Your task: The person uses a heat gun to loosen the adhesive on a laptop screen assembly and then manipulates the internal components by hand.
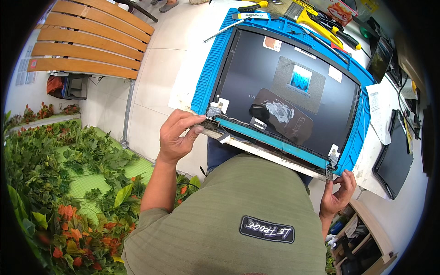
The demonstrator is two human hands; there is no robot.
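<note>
A dark laptop screen assembly (247, 59) lies on a blue ribbed work mat (206, 68), tilted across the table in front of me. Pale stickers or tape pieces sit near its corners, and its surface looks glossy with reflections. My left hand (178, 136) pinches the metal hinge piece (211, 123) at the near left corner between thumb and fingers. At the near right corner, the fingers of my right hand (338, 195) are closed on the other hinge (329, 174). A thin cable runs along the near edge between them.
A screwdriver (227, 30) lies at the mat's far left. Yellow-handled tools (316, 25) are heaped behind the screen. On the right are a paper sheet (378, 110) and another dark panel (395, 158). A slatted wooden bench (91, 39) stands left, above artificial leaves (46, 156).
</note>
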